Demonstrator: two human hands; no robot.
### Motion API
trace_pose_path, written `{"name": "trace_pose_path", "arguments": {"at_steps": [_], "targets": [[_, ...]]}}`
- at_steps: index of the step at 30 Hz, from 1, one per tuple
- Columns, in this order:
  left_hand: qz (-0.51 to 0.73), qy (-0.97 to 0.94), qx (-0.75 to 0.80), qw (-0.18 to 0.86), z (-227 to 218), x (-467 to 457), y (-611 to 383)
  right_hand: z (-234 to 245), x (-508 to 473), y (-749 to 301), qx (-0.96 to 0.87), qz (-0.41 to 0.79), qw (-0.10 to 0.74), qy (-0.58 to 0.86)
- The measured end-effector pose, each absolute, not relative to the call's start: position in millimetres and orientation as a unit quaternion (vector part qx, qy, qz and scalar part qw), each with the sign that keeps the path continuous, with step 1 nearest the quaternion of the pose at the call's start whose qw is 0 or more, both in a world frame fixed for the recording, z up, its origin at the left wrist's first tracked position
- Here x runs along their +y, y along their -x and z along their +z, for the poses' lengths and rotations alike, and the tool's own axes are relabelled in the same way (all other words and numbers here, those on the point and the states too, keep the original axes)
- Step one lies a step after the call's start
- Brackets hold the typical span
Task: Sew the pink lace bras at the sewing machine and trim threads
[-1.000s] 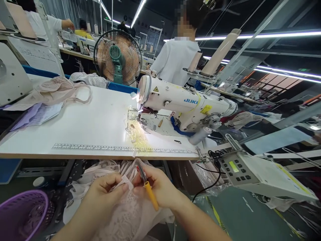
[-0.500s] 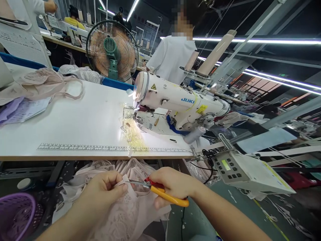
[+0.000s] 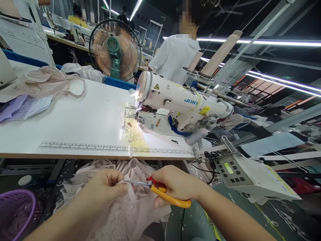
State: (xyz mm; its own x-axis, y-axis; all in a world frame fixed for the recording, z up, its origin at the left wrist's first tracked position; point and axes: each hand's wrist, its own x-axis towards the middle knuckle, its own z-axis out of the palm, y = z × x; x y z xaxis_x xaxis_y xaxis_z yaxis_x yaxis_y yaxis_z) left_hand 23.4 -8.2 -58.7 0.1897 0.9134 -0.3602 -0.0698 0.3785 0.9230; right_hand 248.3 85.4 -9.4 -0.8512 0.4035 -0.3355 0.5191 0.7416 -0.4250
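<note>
My left hand [image 3: 107,187] pinches the edge of a pale pink lace garment [image 3: 117,217], which looks like a bra, below the front edge of the table. In my right hand [image 3: 173,184] is a pair of scissors [image 3: 170,197] with orange and red handles. Their blades point left and reach the fabric right beside my left fingertips. The blades look nearly closed. More pale lace fabric hangs in folds around and under both hands.
A white sewing machine [image 3: 175,97] stands on the white table [image 3: 82,117], with a ruler strip [image 3: 100,147] along its front. Garments [image 3: 45,80] lie at the left. A purple basket [image 3: 32,201] sits lower left, a control box [image 3: 245,170] right. A person [image 3: 175,53] stands behind.
The scissor blades look more closed at the fabric by my left fingertips. The white strip end that stood up there no longer shows. The whole view has shifted slightly.
</note>
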Motion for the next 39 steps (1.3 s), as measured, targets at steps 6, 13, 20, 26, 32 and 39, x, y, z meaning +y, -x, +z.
{"name": "trace_pose_path", "arguments": {"at_steps": [6,13,20,26,32,39], "targets": [[0.375,-0.404,0.508,0.662,-54.7,-7.6,-24.0,-8.6,81.6,-248.7,0.933,-0.234,0.108,-0.252],[0.373,-0.412,0.512,0.655,-53.7,-7.1,-24.0,-14.2,81.3,-251.2,0.931,-0.253,0.079,-0.252],[0.395,-0.415,0.524,0.630,-52.0,-7.8,-25.5,-22.1,80.8,-253.7,0.922,-0.294,0.060,-0.246],[0.380,-0.416,0.536,0.629,-49.4,-8.9,-24.6,-17.7,80.7,-252.5,0.922,-0.297,0.088,-0.233],[0.367,-0.401,0.550,0.634,-41.1,-8.6,-27.0,-16.7,80.4,-253.1,0.925,-0.267,0.117,-0.243],[0.363,-0.407,0.538,0.643,-40.4,-8.4,-27.1,-20.2,77.8,-252.8,0.927,-0.243,0.127,-0.255]]}}
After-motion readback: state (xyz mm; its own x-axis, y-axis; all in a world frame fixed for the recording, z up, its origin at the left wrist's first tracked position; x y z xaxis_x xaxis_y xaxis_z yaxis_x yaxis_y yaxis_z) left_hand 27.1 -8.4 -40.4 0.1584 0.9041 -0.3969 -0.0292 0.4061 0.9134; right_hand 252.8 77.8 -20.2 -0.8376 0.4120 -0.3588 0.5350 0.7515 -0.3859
